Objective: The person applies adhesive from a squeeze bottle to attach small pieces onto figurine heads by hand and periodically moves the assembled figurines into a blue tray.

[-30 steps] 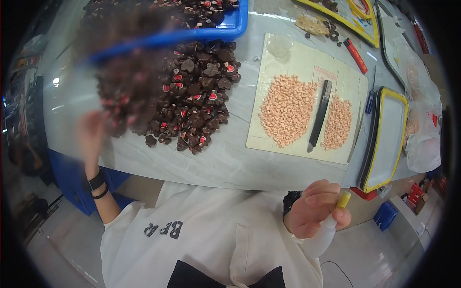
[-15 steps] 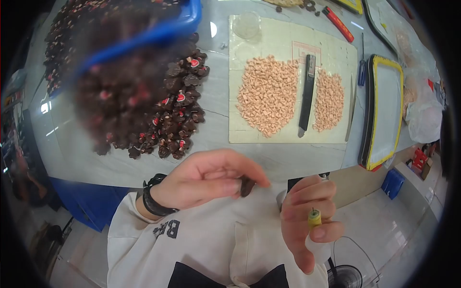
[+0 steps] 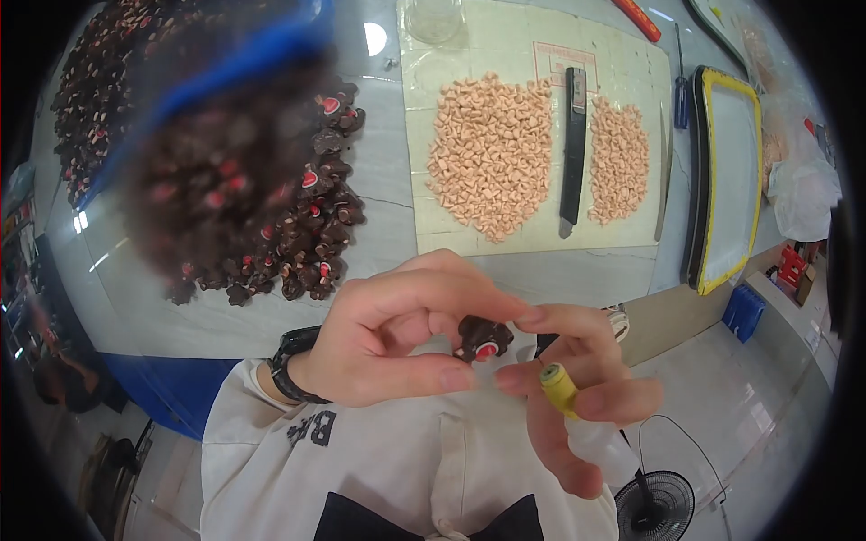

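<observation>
Progress: one dark brown piece (image 3: 484, 338) is being handled, sitting between the two hands. It is showing a red-and-white round detail, so it is looking at least partly made up; whether it is finished, can't tell. Many similar pieces are lying in a dark pile (image 3: 316, 234) beyond the left hand and off to its left, a good number showing red bits. Peach bits are lying loose in a large heap (image 3: 492, 153) and a small heap (image 3: 620, 167), so plenty seems to be left unused. No peach bit is showing on the held piece; its hidden side, can't tell.

Left hand (image 3: 379, 338): narrow pinch, thumb and fingers holding the brown piece, red detail facing the camera. Right hand (image 3: 591, 361): curling around a pale bottle (image 3: 600, 449) with a yellow tip (image 3: 558, 386), its thumb and a finger reaching toward the piece with a narrow gap between them; contact with the piece, can't tell.

Around: both heaps are resting on a pale board (image 3: 505, 45) beyond the hands, a black cutter (image 3: 574, 144) lying between them. A blue tray (image 3: 244, 63), blurred, is showing over the pile, farther out than the left hand. A yellow-edged frame (image 3: 756, 180) is lying beyond the right hand, to its right.
</observation>
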A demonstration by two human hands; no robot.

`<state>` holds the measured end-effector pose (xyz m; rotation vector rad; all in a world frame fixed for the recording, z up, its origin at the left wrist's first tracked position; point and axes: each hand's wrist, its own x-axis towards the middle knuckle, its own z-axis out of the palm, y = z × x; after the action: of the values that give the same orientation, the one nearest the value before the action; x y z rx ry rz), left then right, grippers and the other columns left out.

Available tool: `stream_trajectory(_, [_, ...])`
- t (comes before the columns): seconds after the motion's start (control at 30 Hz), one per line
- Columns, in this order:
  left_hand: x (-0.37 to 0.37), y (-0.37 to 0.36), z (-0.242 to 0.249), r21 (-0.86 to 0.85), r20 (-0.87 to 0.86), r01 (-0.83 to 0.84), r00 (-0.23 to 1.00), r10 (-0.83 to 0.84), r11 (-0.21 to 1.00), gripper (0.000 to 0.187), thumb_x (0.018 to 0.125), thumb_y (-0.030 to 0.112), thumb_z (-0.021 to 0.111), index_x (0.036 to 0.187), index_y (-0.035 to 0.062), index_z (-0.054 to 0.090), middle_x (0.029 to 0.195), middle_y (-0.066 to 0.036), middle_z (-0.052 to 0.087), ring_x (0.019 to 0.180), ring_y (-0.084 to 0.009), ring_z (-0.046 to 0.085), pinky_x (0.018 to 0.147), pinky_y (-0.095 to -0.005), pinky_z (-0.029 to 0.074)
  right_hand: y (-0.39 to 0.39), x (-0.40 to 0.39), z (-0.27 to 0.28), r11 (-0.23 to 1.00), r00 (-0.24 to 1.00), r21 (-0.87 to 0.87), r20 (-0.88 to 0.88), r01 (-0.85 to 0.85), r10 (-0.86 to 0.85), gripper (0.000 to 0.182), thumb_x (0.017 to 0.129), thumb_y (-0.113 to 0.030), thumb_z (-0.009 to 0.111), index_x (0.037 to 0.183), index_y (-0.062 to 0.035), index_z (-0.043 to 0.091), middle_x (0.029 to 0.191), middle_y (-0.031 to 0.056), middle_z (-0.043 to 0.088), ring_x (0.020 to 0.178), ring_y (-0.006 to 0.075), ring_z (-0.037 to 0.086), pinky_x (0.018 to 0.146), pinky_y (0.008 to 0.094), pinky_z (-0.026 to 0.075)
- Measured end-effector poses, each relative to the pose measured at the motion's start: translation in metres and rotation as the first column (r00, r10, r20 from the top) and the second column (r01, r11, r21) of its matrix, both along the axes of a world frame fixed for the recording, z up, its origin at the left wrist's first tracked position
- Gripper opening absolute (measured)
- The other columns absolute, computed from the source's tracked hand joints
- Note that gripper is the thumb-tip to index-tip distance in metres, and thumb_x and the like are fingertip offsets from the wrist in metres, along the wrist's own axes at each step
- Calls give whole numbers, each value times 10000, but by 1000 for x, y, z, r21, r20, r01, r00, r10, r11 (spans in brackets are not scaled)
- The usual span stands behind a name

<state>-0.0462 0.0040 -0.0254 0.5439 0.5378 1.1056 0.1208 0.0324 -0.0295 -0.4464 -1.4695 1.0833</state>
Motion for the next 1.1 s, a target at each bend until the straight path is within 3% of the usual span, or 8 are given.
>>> stream_trajectory(0.17, [2,-1,-4,-40,136,-13,990,18,999,426,740,-66,618,1131,-74,449,1136,-169,490,997,-165,502,800,-279,438,0,11,2,998,999,40,32,-40,39,632,807,-644,318,950,-30,353,560,129,550,606,399,566,615,451,520])
stream_trajectory(0.23, [2,0,-7,6,160,-16,987,15,1000,418,740,-71,617,1122,-76,446,1124,-167,488,1007,-173,504,811,-289,445,3,12,11,997,984,7,164,-75,73,593,840,-600,287,936,-20,362,553,119,551,564,380,577,578,452,534])
stream_trajectory(0.37, [3,0,-8,-20,235,-28,971,32,999,419,737,-80,615,1119,-77,444,1117,-163,481,1013,-180,502,816,-299,451,5,8,8,999,991,38,131,-35,29,584,856,-577,268,931,-10,385,562,118,556,590,384,585,542,428,534])
stream_trajectory(0.43, [5,1,-3,-138,147,-46,987,67,989,411,692,24,697,1029,-30,468,974,-172,469,848,-215,573,745,-294,487,8,10,11,996,980,14,179,-92,88,609,852,-587,259,935,0,401,565,117,562,591,385,587,512,412,532])
stream_trajectory(0.53, [4,2,-2,-151,155,-31,986,55,988,409,690,16,694,1029,-26,468,971,-172,469,845,-213,574,749,-292,486,7,4,8,1000,994,20,106,-17,15,517,899,-474,324,900,25,461,586,134,586,675,399,627,435,349,502])
stream_trajectory(0.77, [3,2,-6,-153,158,-41,985,66,987,404,681,6,690,1018,-19,469,967,-168,469,839,-203,568,726,-279,464,9,2,6,1000,993,25,114,-10,7,515,898,-472,330,899,25,464,583,128,587,659,388,627,440,354,504])
stream_trajectory(0.83, [1,2,-13,-35,263,-12,965,20,999,401,728,-101,604,1097,-65,450,1094,-152,472,1021,-187,496,827,-308,450,9,3,7,1000,991,21,130,-12,9,510,901,-466,327,898,24,466,583,128,588,656,384,627,435,347,502])
stream_trajectory(1.1, [1,2,-14,-44,274,-10,962,22,999,402,731,-103,598,1100,-62,443,1096,-151,472,1021,-184,497,830,-304,448,8,3,7,1000,988,16,154,-6,3,506,906,-457,323,885,27,469,580,126,587,652,384,627,431,343,503])
